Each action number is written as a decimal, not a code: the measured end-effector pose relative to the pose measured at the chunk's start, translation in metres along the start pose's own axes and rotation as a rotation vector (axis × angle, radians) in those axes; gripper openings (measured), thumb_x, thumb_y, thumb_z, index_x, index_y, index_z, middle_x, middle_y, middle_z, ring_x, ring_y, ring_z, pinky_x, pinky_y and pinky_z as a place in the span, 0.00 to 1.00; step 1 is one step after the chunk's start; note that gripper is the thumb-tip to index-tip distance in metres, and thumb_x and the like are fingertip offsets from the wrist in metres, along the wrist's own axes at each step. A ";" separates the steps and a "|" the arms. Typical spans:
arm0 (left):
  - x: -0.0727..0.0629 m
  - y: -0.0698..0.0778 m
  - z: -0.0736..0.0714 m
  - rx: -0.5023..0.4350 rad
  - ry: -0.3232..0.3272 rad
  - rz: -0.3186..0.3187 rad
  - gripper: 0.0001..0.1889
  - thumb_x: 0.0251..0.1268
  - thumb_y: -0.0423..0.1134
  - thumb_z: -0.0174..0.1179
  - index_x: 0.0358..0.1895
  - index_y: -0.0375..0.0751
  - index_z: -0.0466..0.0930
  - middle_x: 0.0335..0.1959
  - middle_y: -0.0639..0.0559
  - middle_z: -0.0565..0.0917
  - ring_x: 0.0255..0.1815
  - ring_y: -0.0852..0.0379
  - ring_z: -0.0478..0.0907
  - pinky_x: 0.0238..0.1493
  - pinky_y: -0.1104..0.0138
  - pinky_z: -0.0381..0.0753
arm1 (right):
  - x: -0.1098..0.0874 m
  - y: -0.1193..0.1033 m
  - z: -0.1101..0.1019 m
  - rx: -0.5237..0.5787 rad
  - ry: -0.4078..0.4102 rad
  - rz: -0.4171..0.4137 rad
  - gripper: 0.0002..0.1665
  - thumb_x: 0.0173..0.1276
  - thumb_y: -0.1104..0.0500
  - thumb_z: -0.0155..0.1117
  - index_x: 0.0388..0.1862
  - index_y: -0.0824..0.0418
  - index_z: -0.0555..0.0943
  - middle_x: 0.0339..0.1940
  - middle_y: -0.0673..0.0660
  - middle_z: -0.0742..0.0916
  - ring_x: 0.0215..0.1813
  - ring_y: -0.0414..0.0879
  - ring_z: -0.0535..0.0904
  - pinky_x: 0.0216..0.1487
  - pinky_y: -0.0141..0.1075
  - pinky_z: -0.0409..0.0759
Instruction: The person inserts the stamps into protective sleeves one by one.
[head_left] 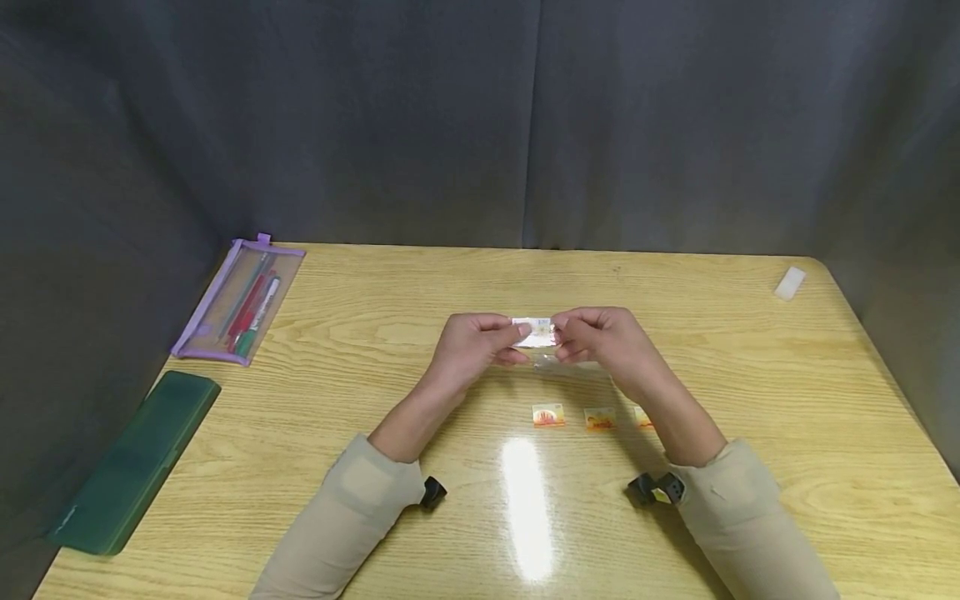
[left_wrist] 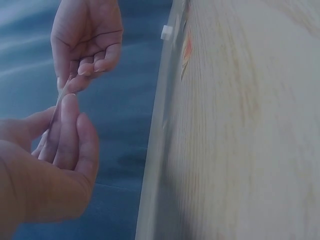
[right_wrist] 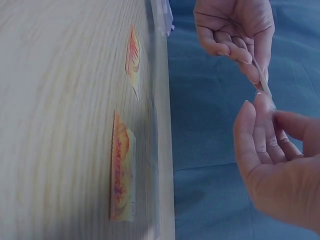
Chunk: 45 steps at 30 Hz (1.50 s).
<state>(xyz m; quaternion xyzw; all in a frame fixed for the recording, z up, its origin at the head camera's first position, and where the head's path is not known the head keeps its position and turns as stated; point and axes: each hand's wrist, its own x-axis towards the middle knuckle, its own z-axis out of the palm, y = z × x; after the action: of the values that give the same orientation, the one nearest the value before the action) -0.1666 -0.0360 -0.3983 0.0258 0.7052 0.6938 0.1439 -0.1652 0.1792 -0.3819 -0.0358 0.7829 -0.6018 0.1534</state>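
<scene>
Pinching a small shiny packet (head_left: pixel 535 332) by opposite ends, the left hand (head_left: pixel 474 343) and right hand (head_left: pixel 611 343) hold it over the wooden surface (head_left: pixel 360 333). Nearer the person, three yellow-and-orange packets (head_left: pixel 600 419) already lie spaced in a row, the rightmost partly hidden by the right forearm (head_left: pixel 678 417). The shiny packet is not yet set down; whether it is torn open cannot be told.

Held white packet (head_left: pixel 536 337), its print (head_left: pixel 543 322) illegibly small
</scene>
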 end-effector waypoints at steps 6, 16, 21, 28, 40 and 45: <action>0.000 0.001 0.001 0.001 0.003 0.007 0.12 0.68 0.41 0.68 0.44 0.33 0.88 0.48 0.33 0.87 0.27 0.59 0.89 0.43 0.61 0.90 | 0.001 -0.001 0.002 0.010 -0.008 0.009 0.20 0.75 0.54 0.64 0.55 0.69 0.83 0.43 0.57 0.89 0.38 0.46 0.88 0.48 0.38 0.89; -0.001 0.001 0.000 -0.001 -0.011 -0.017 0.12 0.67 0.41 0.68 0.44 0.35 0.89 0.43 0.41 0.89 0.27 0.59 0.89 0.42 0.62 0.90 | 0.001 0.000 -0.002 -0.011 -0.007 0.023 0.18 0.75 0.59 0.62 0.55 0.71 0.82 0.36 0.49 0.88 0.37 0.44 0.88 0.46 0.35 0.88; -0.001 0.003 -0.002 0.013 -0.006 -0.035 0.12 0.67 0.41 0.69 0.44 0.34 0.89 0.43 0.42 0.89 0.24 0.59 0.88 0.42 0.60 0.90 | 0.000 -0.001 -0.005 -0.024 -0.006 0.029 0.18 0.75 0.58 0.63 0.55 0.71 0.82 0.36 0.50 0.88 0.38 0.48 0.88 0.46 0.36 0.89; -0.002 0.002 -0.003 0.023 -0.006 -0.041 0.09 0.67 0.39 0.68 0.43 0.36 0.90 0.36 0.44 0.90 0.20 0.60 0.84 0.41 0.54 0.90 | -0.001 0.000 -0.009 -0.039 -0.002 0.044 0.19 0.75 0.56 0.64 0.55 0.70 0.82 0.39 0.50 0.88 0.39 0.49 0.89 0.47 0.36 0.89; -0.002 0.001 -0.007 0.020 -0.010 -0.051 0.09 0.67 0.38 0.68 0.43 0.36 0.89 0.36 0.43 0.91 0.21 0.58 0.85 0.40 0.54 0.90 | -0.001 0.001 -0.010 -0.028 0.001 0.053 0.21 0.73 0.55 0.66 0.55 0.70 0.82 0.36 0.48 0.88 0.37 0.48 0.87 0.45 0.35 0.89; -0.002 0.000 -0.010 0.028 -0.009 -0.063 0.09 0.67 0.37 0.68 0.43 0.36 0.89 0.36 0.43 0.91 0.22 0.58 0.85 0.44 0.50 0.90 | 0.000 0.002 -0.009 0.007 -0.021 0.069 0.19 0.74 0.58 0.65 0.55 0.71 0.81 0.35 0.49 0.88 0.33 0.43 0.85 0.44 0.36 0.89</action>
<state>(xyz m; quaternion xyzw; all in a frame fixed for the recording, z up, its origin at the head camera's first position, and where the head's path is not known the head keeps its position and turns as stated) -0.1675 -0.0458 -0.3980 0.0089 0.7145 0.6790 0.1685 -0.1674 0.1879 -0.3816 -0.0144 0.7800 -0.5985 0.1823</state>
